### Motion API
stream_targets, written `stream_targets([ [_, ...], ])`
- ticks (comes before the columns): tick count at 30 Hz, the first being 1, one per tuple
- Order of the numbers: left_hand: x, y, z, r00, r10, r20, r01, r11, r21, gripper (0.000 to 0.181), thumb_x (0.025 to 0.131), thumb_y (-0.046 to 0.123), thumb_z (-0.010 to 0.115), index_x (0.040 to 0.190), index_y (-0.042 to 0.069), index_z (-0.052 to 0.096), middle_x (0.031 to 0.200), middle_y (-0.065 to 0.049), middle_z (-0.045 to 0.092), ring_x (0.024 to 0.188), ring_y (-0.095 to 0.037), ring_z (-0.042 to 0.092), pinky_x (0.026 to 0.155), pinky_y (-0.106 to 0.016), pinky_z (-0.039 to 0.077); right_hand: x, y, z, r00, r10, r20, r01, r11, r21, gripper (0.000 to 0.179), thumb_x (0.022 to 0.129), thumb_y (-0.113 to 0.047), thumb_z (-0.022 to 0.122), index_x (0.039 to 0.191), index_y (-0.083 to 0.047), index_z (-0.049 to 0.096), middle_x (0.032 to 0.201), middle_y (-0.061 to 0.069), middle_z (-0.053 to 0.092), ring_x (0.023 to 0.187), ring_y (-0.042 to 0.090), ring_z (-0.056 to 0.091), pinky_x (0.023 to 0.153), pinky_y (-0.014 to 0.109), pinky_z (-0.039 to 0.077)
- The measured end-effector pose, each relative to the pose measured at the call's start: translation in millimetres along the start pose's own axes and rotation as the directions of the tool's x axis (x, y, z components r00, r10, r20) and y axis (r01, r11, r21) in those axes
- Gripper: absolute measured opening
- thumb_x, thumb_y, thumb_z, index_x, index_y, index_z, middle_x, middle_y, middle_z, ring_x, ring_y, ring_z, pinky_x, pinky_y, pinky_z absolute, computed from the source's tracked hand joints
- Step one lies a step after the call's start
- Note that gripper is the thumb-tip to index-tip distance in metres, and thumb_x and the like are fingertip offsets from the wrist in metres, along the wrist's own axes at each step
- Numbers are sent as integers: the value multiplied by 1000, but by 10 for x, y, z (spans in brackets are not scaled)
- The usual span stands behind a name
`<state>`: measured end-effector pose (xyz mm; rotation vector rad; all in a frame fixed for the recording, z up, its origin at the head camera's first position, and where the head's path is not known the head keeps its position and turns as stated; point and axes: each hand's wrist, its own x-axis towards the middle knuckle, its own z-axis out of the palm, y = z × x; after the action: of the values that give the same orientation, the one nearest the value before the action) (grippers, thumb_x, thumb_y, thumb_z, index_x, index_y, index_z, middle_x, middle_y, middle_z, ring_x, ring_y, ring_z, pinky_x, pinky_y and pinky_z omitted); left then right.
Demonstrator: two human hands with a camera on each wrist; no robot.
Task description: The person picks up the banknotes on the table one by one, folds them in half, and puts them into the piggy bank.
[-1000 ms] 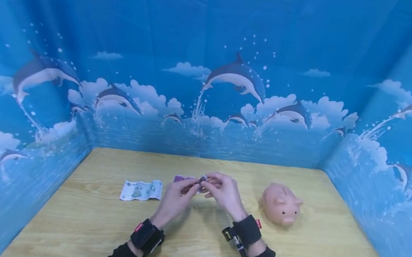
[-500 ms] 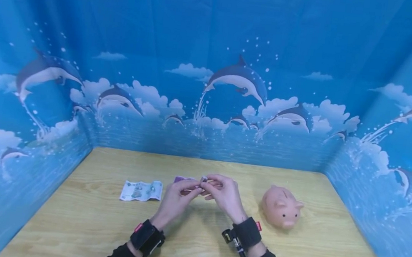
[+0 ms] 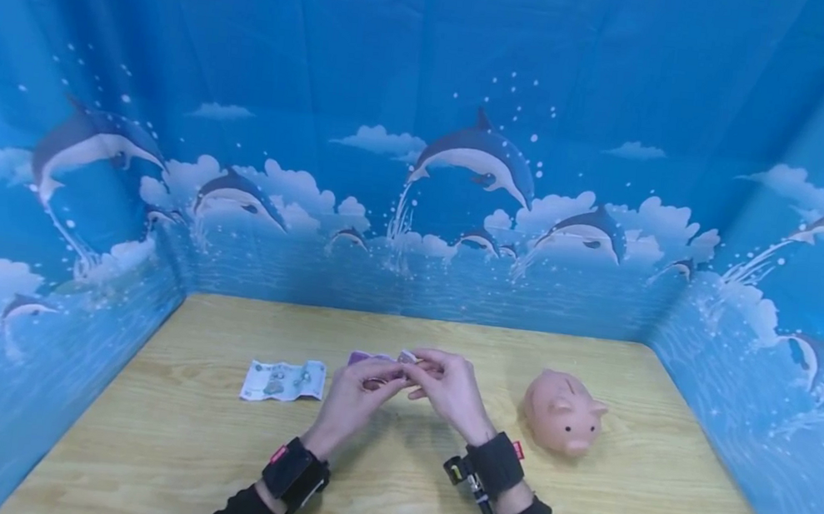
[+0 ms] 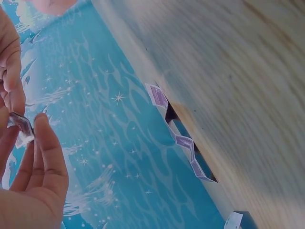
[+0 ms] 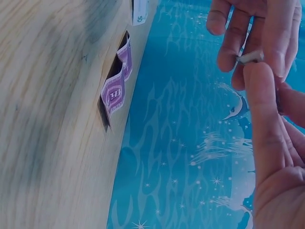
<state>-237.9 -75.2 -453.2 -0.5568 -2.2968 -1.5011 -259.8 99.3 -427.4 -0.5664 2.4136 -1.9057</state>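
Note:
My left hand [image 3: 354,393] and right hand [image 3: 454,391] meet over the middle of the table, fingertips close together. Between them they pinch a small folded banknote [image 4: 24,126], pale with dark patches; the fingers cover much of it. Its whitish edge also shows in the right wrist view. Just behind the left hand, a purple banknote [image 5: 114,93] stands on the table in zigzag creases, partly hidden in the head view. Left of the hands lies a white and green banknote [image 3: 281,381], spread out with slight creases.
A pink piggy bank [image 3: 562,411] stands to the right of the right hand, a slot in its back. The wooden table [image 3: 387,489] ends at the back against a blue dolphin-printed curtain [image 3: 306,112], which also runs along both sides.
Both hands stay in place while the fingers shift slightly around the folded banknote, which has turned a little between them. The piggy bank and the other banknotes lie as before.

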Motion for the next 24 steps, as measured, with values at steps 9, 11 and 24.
stream_targets([
  [9, -5, 17, 31, 1000, -3, -14, 4, 999, 49, 30, 82, 12, 78, 111, 14, 71, 100, -3, 75, 87, -12, 72, 75, -23, 60, 1, -8, 14, 1000, -3, -12, 3, 1000, -2, 35, 88, -9, 71, 120, 5, 64, 95, 23, 73, 76, 30, 73, 63, 36, 62],
  [11, -5, 18, 35, 1000, -12, -14, 13, 1000, 29, 34, 83, 10, 77, 115, 10, 68, 104, -7, 75, 91, -15, 73, 77, -22, 59, -6, -35, 14, 1000, -6, -7, 6, 1000, -4, 35, 88, -8, 71, 120, 6, 64, 96, 24, 72, 79, 37, 72, 64, 36, 62],
  [24, -13, 30, 30, 1000, 28, 3, -28, 999, 38, 36, 84, 3, 74, 120, 3, 67, 106, -14, 74, 92, -21, 73, 77, -19, 59, 12, 13, 26, 999, -13, -33, 11, 998, -69, 21, 87, -10, 73, 106, -1, 70, 93, 17, 73, 80, 33, 71, 62, 31, 62],
])
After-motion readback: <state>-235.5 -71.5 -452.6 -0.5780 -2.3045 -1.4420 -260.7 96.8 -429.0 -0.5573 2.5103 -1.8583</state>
